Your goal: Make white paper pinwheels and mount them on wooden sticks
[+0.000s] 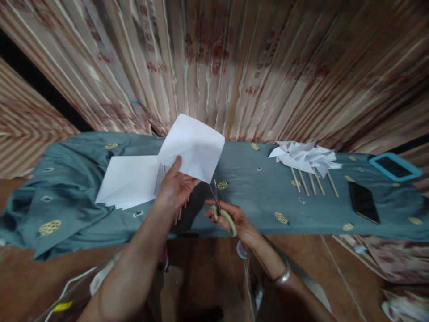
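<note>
Curling its fingers round green-handled scissors [229, 222], the right hand [237, 218] holds the parted blades near the lower corner of a white sheet [194, 143], which the left hand [172, 188] pinches between thumb and fingers. No cut shows in it, so this piece seems barely begun. Loose sticks [180, 215] lie just below the left fingers; a paper stack [129, 179] left of those fingers looks unworked. Well right of the right fingers, stick-mounted white pinwheels [301, 156] look finished, their count hard to tell
</note>
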`<state>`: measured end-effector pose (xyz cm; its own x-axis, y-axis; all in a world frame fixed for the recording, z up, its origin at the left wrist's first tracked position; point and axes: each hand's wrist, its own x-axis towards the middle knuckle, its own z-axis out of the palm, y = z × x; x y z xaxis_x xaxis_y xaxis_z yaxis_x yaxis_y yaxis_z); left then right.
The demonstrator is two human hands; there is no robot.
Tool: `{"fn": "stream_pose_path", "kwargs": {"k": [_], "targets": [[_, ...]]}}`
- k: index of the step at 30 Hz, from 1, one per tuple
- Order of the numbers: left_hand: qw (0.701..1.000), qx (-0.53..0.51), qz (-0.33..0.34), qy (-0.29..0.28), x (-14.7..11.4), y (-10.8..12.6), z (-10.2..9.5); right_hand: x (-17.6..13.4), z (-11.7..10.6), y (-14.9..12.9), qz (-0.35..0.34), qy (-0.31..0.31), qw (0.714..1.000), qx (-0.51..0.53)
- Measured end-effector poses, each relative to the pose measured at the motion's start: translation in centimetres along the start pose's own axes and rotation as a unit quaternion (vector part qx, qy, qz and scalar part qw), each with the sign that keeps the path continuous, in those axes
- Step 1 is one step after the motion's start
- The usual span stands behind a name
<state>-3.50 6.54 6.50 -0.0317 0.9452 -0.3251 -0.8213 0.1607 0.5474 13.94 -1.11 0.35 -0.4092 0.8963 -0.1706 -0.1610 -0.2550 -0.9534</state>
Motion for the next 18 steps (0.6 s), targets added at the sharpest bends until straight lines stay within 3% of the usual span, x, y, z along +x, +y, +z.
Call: {"fn": "stream_pose_path", "kwargs": {"k": [18], "targets": [[1.000,0.017,-0.007,0.008,-0.4,-1.3,-0.3,0.8,0.7,-1.0,-0.008,0.030,0.999,-0.017]]}}
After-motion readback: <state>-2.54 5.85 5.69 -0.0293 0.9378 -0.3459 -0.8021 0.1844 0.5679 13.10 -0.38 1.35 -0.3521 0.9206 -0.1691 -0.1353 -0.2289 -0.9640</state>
